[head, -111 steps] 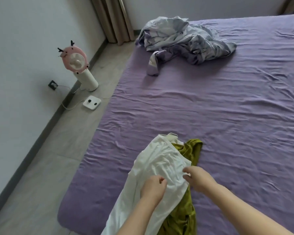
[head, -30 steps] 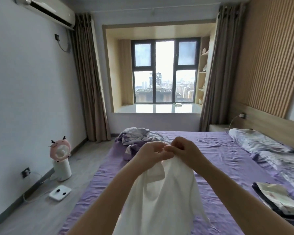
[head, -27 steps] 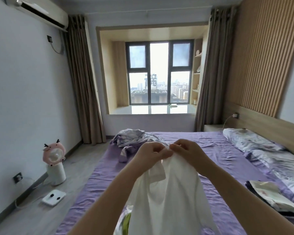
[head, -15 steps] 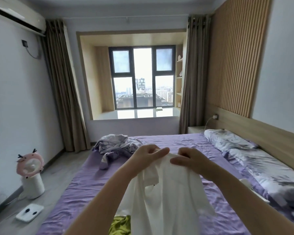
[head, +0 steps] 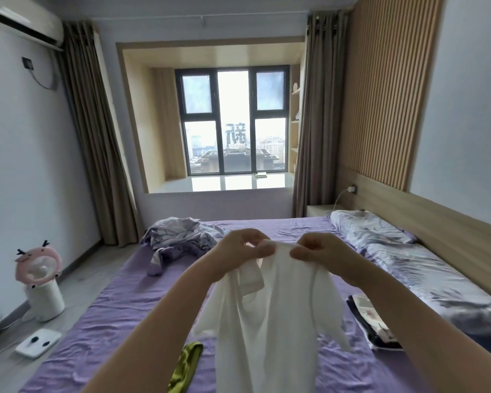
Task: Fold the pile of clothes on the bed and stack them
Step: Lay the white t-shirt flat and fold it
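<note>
A white T-shirt (head: 270, 316) hangs in the air in front of me, above the purple bed (head: 119, 316). My left hand (head: 238, 251) pinches its top edge on the left. My right hand (head: 321, 252) pinches the same edge a little to the right. An olive green garment (head: 186, 364) lies on the sheet below the shirt, partly hidden by my left forearm. A stack of folded clothes (head: 372, 321) sits on the bed at the right, behind my right forearm.
A crumpled patterned quilt (head: 179, 239) lies at the bed's far left corner. Pillows (head: 369, 231) line the wooden headboard on the right. On the floor at left stand a pink fan (head: 40, 282) and a white scale (head: 39, 343).
I lifted the white T-shirt off the olive garment on the bed and raised it to chest height. In the last second my hands have drawn slightly apart along its top edge.
</note>
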`<state>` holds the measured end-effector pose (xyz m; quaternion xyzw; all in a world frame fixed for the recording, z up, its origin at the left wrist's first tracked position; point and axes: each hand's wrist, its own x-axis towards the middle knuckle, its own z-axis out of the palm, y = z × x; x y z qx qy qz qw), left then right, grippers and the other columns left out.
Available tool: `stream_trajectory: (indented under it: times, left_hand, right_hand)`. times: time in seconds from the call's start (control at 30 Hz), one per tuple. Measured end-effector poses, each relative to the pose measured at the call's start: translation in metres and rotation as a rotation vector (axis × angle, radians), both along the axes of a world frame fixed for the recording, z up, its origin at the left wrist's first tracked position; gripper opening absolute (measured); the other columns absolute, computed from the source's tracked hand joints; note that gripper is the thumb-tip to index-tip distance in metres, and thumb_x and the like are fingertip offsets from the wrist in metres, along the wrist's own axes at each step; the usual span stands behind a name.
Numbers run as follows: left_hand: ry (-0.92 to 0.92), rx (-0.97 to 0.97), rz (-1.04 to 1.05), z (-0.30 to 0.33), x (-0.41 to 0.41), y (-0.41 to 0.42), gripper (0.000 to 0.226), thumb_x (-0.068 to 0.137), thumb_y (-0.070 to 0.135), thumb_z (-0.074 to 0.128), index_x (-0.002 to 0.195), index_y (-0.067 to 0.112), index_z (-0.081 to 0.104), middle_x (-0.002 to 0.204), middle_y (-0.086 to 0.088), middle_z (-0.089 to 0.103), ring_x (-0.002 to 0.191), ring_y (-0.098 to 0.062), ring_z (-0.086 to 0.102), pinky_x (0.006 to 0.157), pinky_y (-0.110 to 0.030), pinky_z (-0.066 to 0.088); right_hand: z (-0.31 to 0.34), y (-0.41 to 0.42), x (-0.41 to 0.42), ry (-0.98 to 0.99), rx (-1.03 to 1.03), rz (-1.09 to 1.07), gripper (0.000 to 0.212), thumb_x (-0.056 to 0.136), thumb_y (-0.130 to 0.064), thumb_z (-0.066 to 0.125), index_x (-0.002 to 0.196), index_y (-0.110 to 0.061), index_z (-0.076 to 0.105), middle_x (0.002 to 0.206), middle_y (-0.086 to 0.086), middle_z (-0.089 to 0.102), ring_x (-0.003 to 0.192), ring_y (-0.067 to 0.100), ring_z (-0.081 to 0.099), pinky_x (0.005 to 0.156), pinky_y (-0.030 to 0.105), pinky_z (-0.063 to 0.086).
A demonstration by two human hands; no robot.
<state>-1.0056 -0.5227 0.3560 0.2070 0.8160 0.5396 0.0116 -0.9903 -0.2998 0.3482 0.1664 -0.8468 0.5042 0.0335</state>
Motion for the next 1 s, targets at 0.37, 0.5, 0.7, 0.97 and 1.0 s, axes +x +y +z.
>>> stream_trajectory:
  times: [0.37, 0.5, 0.7, 0.97, 1.0]
  left_hand:
    - [-0.302, -0.287, -0.069, -0.038, -0.023, -0.037, 0.090, 0.062, 0.038, 0.087, 0.137, 0.040, 0.036, 0.117, 0.005, 0.057, 0.110, -0.012, 0.056, 0.101, -0.029, 0.044]
    - [-0.203, -0.481, 0.042, -0.047, -0.027, -0.031, 0.041, 0.077, 0.009, 0.078, 0.114, 0.017, 0.065, 0.100, 0.002, 0.067, 0.089, -0.005, 0.061, 0.085, -0.019, 0.049]
    - [-0.068, -0.459, 0.145, -0.061, -0.015, -0.041, 0.009, 0.080, -0.001, 0.072, 0.088, -0.002, 0.072, 0.068, 0.007, 0.067, 0.060, 0.006, 0.057, 0.066, -0.010, 0.045]
    - [-0.225, -0.148, 0.348, -0.113, 0.021, -0.035, 0.018, 0.095, 0.012, 0.055, 0.084, -0.003, 0.059, 0.072, -0.009, 0.048, 0.061, -0.012, 0.045, 0.053, -0.015, 0.038]
    - [-0.202, -0.165, 0.369, -0.114, 0.019, -0.034, 0.023, 0.094, 0.015, 0.058, 0.082, -0.005, 0.060, 0.071, -0.009, 0.048, 0.062, -0.015, 0.043, 0.053, -0.020, 0.037]
  right_hand:
    - [-0.040, 0.097, -0.018, 0.009, -0.257, -0.259, 0.005, 0.085, -0.015, 0.069, 0.082, -0.012, 0.073, 0.069, -0.001, 0.066, 0.055, 0.002, 0.057, 0.052, 0.011, 0.045]
    - [-0.053, 0.106, -0.022, 0.029, -0.244, -0.255, 0.005, 0.086, -0.018, 0.068, 0.086, -0.014, 0.072, 0.073, -0.002, 0.068, 0.061, 0.004, 0.058, 0.054, 0.006, 0.043]
    - [-0.069, 0.113, -0.025, 0.020, -0.180, -0.258, 0.008, 0.087, -0.019, 0.068, 0.081, -0.015, 0.070, 0.069, 0.001, 0.068, 0.059, 0.012, 0.057, 0.054, 0.013, 0.044]
    - [-0.110, 0.127, -0.009, -0.276, -0.241, -0.130, 0.010, 0.085, -0.021, 0.068, 0.078, -0.014, 0.073, 0.069, 0.006, 0.069, 0.057, 0.013, 0.062, 0.051, 0.020, 0.050]
    - [-0.110, 0.128, -0.010, -0.291, -0.247, -0.129, 0.010, 0.084, -0.022, 0.069, 0.080, -0.013, 0.073, 0.070, 0.006, 0.069, 0.058, 0.014, 0.063, 0.050, 0.021, 0.051]
